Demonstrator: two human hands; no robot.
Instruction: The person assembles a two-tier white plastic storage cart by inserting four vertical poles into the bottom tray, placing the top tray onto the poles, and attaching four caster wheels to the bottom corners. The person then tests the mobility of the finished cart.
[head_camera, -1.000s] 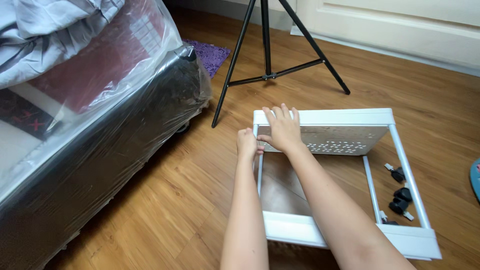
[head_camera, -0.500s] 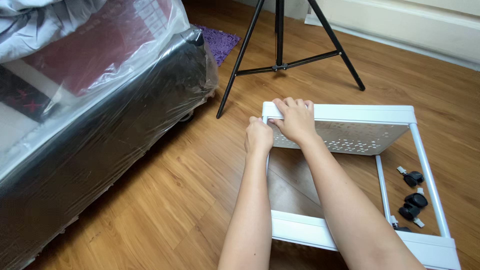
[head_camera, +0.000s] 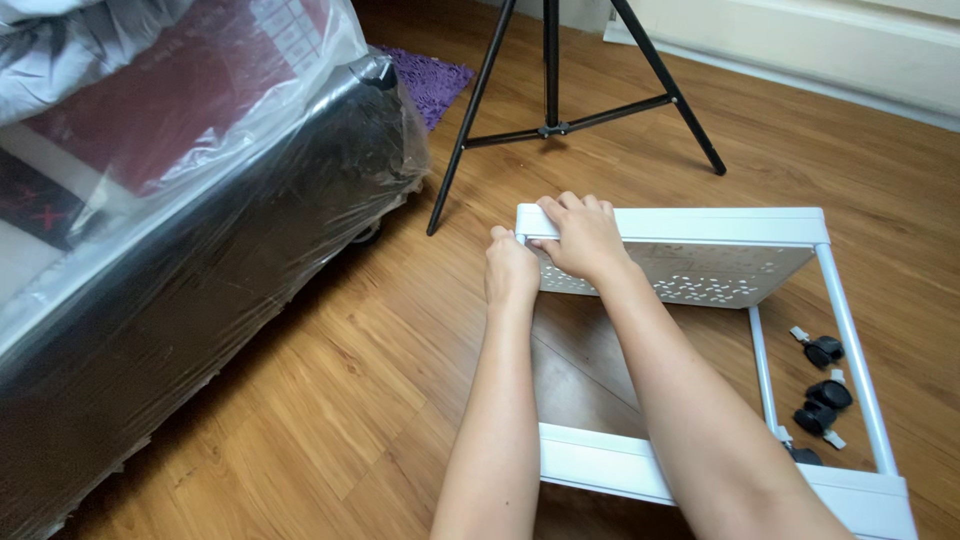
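A white plastic shelf frame (head_camera: 700, 228) lies on its side on the wooden floor, with a perforated white tray panel (head_camera: 720, 275) at its far end and white poles along the sides. My right hand (head_camera: 580, 235) grips the far top rail at its left corner. My left hand (head_camera: 510, 268) is closed around the left pole just below that corner. Both forearms reach in from the bottom of the view and hide most of the left pole.
Several black caster wheels (head_camera: 822, 385) lie on the floor inside the frame at the right. A black tripod (head_camera: 552, 125) stands just beyond the frame. A plastic-wrapped bed or mattress (head_camera: 180, 200) fills the left. A purple mat (head_camera: 430, 80) lies behind.
Both hands keep their hold on the frame's far left corner. The view has shifted slightly, so the frame sits a little lower and further right.
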